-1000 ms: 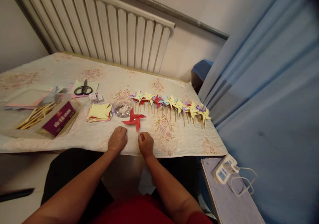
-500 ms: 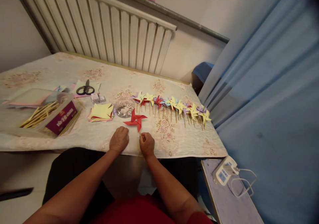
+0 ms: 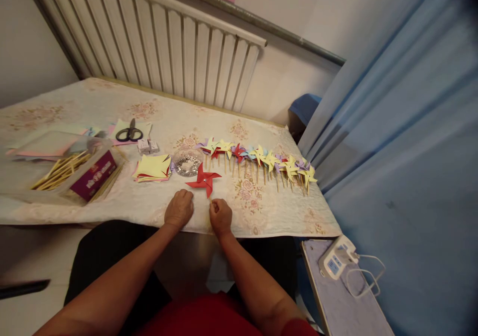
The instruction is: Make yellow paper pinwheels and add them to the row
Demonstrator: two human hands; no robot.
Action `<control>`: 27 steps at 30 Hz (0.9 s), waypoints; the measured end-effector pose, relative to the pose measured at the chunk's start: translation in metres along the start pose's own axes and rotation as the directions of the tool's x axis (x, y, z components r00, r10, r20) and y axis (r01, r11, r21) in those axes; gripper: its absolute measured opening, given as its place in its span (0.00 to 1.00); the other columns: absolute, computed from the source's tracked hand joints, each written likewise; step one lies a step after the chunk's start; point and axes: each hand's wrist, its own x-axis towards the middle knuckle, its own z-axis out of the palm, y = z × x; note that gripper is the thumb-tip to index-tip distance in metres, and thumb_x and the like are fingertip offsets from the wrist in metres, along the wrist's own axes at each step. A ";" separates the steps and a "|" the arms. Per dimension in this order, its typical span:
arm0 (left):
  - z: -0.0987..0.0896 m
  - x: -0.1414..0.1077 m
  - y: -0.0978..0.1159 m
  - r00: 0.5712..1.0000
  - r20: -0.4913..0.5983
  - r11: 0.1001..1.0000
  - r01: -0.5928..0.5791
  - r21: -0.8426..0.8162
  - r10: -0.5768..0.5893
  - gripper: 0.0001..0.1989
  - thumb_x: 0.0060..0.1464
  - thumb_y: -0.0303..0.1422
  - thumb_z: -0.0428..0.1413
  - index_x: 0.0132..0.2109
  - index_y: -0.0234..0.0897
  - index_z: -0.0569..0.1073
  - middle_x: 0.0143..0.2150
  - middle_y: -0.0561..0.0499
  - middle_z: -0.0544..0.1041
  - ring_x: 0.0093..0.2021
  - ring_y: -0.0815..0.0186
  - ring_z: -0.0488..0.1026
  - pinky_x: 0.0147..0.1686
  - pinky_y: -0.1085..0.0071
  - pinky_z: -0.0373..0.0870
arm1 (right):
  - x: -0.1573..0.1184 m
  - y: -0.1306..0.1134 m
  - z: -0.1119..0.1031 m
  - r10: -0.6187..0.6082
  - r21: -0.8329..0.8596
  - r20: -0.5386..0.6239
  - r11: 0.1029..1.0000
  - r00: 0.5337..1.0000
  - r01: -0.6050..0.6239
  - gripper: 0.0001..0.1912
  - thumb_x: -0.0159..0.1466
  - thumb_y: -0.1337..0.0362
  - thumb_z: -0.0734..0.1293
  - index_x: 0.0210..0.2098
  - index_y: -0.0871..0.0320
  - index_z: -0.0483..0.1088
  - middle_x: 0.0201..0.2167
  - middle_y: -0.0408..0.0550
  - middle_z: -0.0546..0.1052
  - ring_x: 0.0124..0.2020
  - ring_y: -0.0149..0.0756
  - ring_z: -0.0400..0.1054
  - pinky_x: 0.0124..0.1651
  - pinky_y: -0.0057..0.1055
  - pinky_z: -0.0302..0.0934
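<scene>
A red paper pinwheel (image 3: 203, 181) stands near the front of the table, its four-pointed head turned up with a small pale pin at the centre. My right hand (image 3: 220, 215) is closed round its thin stick just below the head. My left hand (image 3: 179, 208) rests on the cloth to the left of the pinwheel, fingers curled in, with nothing visible in it. Behind the red head lies a round clear dish (image 3: 187, 163) of small shiny pins. A row of finished-looking yellow, red, purple and blue pinwheels (image 3: 269, 160) runs to the right on sticks.
Left of the dish lie stacked coloured paper pieces (image 3: 152, 168), small boxes (image 3: 148, 147) and black-handled scissors (image 3: 129, 131). A clear tub (image 3: 91, 180) holds wooden sticks (image 3: 61, 169). A power strip (image 3: 338, 257) sits lower right, beside a blue curtain (image 3: 392, 152).
</scene>
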 end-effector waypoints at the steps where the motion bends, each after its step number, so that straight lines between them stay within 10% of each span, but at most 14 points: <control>1: 0.000 0.000 0.000 1.000 0.002 1.000 0.002 -0.001 -0.002 0.09 0.58 0.25 0.48 0.38 0.36 0.73 0.41 0.40 0.73 0.46 0.53 0.68 0.48 0.58 0.67 | 0.000 0.000 0.000 0.000 -0.001 0.003 1.000 1.000 0.000 0.07 0.63 0.71 0.64 0.35 0.57 0.74 0.29 0.44 0.75 0.31 0.34 0.67 0.36 0.29 0.57; 27: -0.001 0.000 0.001 1.000 -0.011 1.000 -0.004 0.012 0.004 0.09 0.59 0.25 0.48 0.38 0.36 0.73 0.41 0.40 0.73 0.45 0.54 0.68 0.48 0.59 0.67 | 0.000 -0.001 -0.002 0.000 0.005 0.017 1.000 1.000 0.000 0.06 0.64 0.70 0.64 0.36 0.57 0.74 0.30 0.45 0.75 0.32 0.35 0.68 0.37 0.29 0.58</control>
